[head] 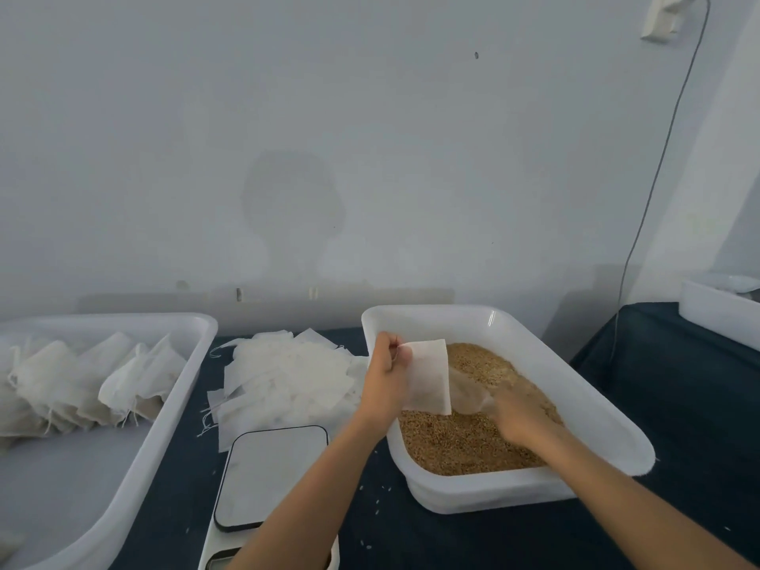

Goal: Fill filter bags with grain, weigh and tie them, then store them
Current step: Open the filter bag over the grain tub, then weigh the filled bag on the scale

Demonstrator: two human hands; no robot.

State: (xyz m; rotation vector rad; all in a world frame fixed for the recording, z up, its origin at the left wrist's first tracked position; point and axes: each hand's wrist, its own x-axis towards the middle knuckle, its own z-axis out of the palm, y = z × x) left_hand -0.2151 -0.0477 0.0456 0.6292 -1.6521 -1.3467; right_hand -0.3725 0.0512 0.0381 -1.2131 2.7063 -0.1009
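My left hand pinches the top corner of an empty white filter bag, which hangs over the left side of the white grain tub. The tub holds brown grain. My right hand is down in the grain just right of the bag; motion blur hides how its fingers lie. A pile of empty filter bags lies on the dark table left of the tub. A white scale stands in front of that pile. Filled, tied bags lie in the big white tub at the left.
The table has a dark cloth with a few loose grains on it. Another white tub stands at the far right on a second dark surface. A thin cable hangs down the wall behind.
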